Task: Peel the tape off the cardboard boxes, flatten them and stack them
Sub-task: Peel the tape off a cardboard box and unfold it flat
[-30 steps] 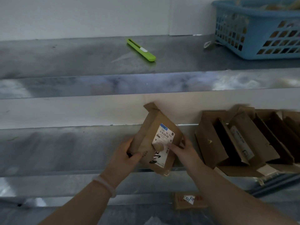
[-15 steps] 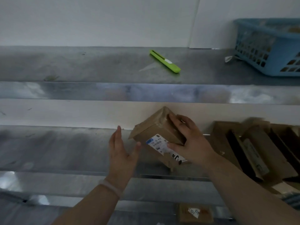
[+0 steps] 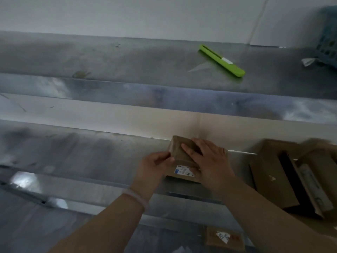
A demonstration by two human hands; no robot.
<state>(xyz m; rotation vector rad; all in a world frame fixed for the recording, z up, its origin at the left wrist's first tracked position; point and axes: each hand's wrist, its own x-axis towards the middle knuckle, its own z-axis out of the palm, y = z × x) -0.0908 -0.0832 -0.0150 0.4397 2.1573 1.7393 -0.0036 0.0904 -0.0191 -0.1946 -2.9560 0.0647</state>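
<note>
We press our right hand point(image 3: 209, 161) flat on the small box point(image 3: 179, 152) lying on the desk point(image 3: 73, 152) while our left hand point(image 3: 155, 165) pinches its left edge, so flattening seems underway, with several opened boxes point(image 3: 273, 179) already piled just right.

Brown cardboard box point(image 3: 179, 157) carries a white-and-blue printed label point(image 3: 183, 170). Beyond it, the slim plastic cutter point(image 3: 221, 60) is lime green, white-patched.
</note>
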